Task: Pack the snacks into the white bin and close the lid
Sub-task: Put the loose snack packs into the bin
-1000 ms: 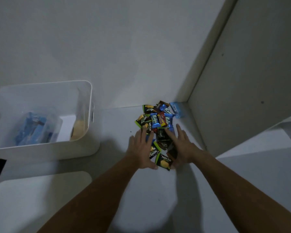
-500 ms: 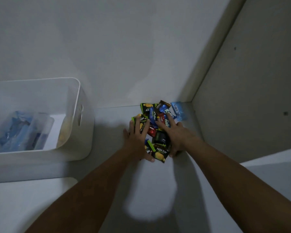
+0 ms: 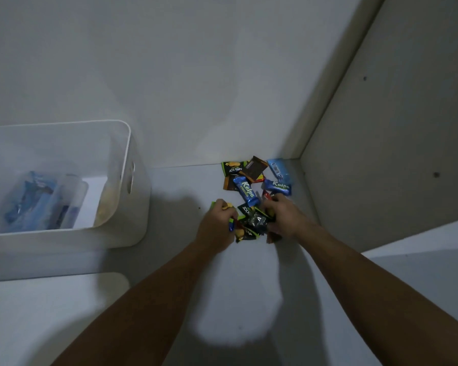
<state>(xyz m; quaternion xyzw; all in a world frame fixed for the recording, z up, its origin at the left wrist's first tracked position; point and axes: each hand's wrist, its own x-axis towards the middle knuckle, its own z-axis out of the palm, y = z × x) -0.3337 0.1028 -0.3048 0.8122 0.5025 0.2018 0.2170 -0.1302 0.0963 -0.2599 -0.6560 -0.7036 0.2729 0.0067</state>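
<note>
Left hand (image 3: pixel 216 228): fingers curled round the near-left edge of the snacks, gripping a green and yellow wrapper at its fingertips.
Right hand (image 3: pixel 284 220): fingers curled over the near-right edge of the snacks, gripping dark wrappers; a red one shows just past its knuckles.
Snacks (image 3: pixel 251 196): a loose heap of small packets on the pale floor, partly bunched between the two hands and partly spread just beyond them toward the wall.
Between the hands: dark green and black packets pressed together, touching both palms; which hand holds which packet is hard to tell in the dim, blurred view.
Beyond the hands: two blue bars (image 3: pixel 246 192) lying flat, a brown square packet (image 3: pixel 255 167) tilted on top of others, a light blue packet (image 3: pixel 279 170) nearest the corner.
Bin (image 3: pixel 132 202): white, open at the top, well to the left of the left hand, apart from the heap; blurred blue and yellowish items lie inside.
Lid (image 3: pixel 56 299): a white rounded panel flat on the floor, near the left forearm, in front of the bin.
Wall panel (image 3: pixel 386 154): stands just right of the right hand.
</note>
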